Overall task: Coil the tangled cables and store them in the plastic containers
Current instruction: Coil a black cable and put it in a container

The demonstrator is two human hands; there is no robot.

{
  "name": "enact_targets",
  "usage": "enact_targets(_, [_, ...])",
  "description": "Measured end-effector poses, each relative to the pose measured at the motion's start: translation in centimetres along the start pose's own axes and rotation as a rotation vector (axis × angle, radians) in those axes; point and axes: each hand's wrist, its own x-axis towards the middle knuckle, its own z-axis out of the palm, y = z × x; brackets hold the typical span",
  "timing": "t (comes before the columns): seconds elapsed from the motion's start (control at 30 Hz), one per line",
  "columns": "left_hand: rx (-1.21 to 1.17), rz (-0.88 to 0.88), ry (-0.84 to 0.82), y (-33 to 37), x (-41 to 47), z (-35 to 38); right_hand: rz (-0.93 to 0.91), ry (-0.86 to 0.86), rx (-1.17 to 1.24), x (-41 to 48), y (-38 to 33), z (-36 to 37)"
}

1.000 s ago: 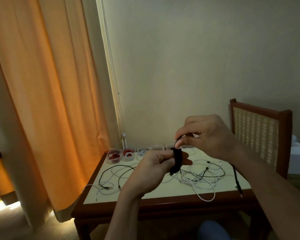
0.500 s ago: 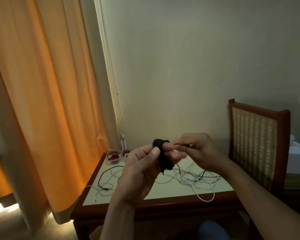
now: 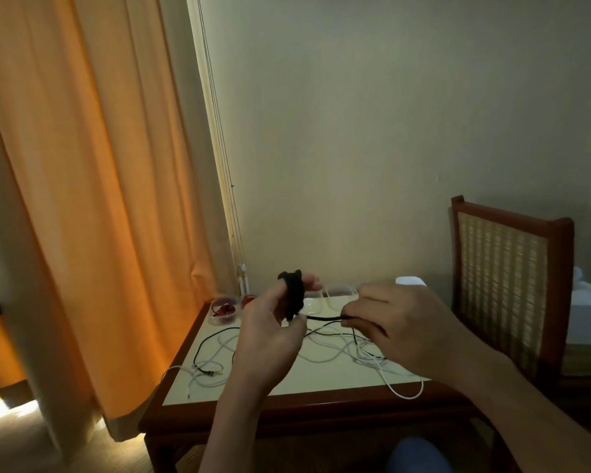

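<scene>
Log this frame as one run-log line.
step: coiling | left hand: holds coiled black cable | right hand: pinches its free tail | wooden table: loose white and black cables | clear plastic container: red cable inside

A low wooden-framed table with a cream top (image 3: 321, 384) bears a loose tangle of white cables (image 3: 372, 361) and thin black cables (image 3: 207, 372). Small clear plastic containers (image 3: 223, 310) line its far edge, two seemingly holding something red.
</scene>
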Motion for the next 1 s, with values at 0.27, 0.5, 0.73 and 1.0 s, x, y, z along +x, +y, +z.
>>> enact_targets(0.27, [0.118, -0.079, -0.356, 1.5, -0.2, 0.4, 0.109, 0.116, 0.272, 1.4, 1.0, -0.6])
enact_targets(0.5, [-0.310, -0.102, -0.455, 1.8, -0.4, -0.6, 0.510, -0.113, 0.954, 0.8, -0.3, 0.0])
enact_targets(0.73, [-0.413, -0.087, -0.429, 1.4, -0.1, -0.3, 0.511, -0.075, 0.849, 0.9, -1.2, -0.9])
enact_targets(1.0, [-0.367, -0.132, -0.363, 1.2, -0.1, 1.1, 0.548, -0.034, 0.784, 0.0, -1.6, -0.7])
